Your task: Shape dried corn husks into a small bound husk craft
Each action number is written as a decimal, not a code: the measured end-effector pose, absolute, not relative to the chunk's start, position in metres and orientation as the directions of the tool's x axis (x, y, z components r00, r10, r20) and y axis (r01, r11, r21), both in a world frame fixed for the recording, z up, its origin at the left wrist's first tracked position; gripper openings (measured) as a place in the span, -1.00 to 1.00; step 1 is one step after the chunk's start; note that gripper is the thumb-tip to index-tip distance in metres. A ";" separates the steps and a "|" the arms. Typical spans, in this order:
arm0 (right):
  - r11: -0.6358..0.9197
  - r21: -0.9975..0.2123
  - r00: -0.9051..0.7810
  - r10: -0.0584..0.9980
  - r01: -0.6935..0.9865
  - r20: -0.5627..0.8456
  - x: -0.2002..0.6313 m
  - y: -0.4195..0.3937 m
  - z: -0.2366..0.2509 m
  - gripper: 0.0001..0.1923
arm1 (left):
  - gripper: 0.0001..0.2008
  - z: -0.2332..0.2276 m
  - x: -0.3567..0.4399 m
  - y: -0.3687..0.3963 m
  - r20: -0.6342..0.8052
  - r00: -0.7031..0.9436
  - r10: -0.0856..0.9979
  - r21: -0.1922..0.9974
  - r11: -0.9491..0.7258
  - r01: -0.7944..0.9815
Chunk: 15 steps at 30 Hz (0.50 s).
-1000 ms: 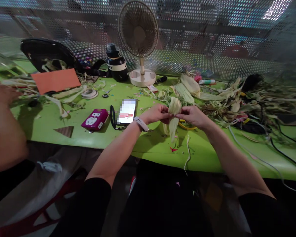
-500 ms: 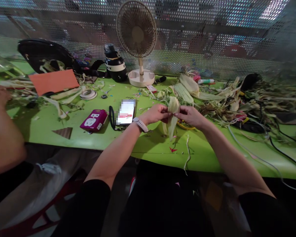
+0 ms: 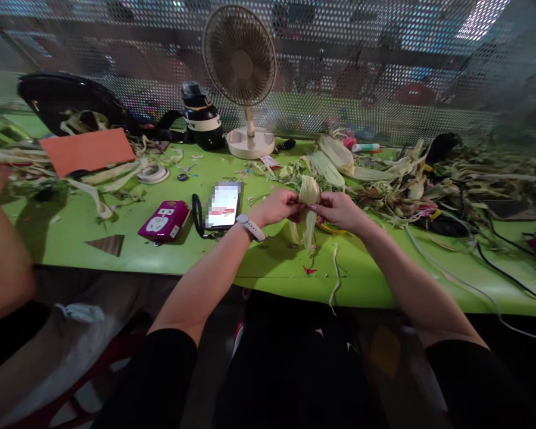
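Both hands meet over the green desk (image 3: 116, 262), pinching a pale corn husk (image 3: 308, 205) between them. The left hand (image 3: 277, 207), with a white watch (image 3: 250, 227) on its wrist, grips the husk's left edge with thumb and fingers clenched on it. The right hand (image 3: 342, 210) pinches the right edge the same way. The husk stands nearly upright, its top fanned above the knuckles and its lower strips hanging down to just above the desk.

Just left of the left wrist lies a smartphone (image 3: 223, 205) with a lit screen, and beside that a magenta power socket (image 3: 163, 220). Behind the hands a small desk fan (image 3: 241, 65) stands on its round base, with a dark bottle (image 3: 201, 122) next to it. A heap of husks and leaves (image 3: 384, 173) spreads to the right of the hands, mixed with dark cables (image 3: 495, 262). An orange card (image 3: 87, 151) rests at the far left, near another person's arm (image 3: 0, 238).
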State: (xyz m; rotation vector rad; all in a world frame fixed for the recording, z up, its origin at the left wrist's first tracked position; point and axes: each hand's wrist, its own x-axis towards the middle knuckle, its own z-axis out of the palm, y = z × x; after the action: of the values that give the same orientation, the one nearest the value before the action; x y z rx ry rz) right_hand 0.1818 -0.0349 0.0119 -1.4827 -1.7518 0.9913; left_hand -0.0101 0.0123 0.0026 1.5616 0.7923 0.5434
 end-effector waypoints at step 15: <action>0.284 -0.581 -0.170 0.955 0.763 0.243 0.174 -0.047 0.016 -0.84 | -0.81 0.001 -0.007 -0.005 0.236 0.580 0.780 0.727 -0.538 0.427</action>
State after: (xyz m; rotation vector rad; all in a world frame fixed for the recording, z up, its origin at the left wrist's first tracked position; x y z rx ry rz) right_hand 0.1744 -0.0469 0.0159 -1.5345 -1.9924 0.4418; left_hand -0.0065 -0.0047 0.0014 2.1894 0.9568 0.7369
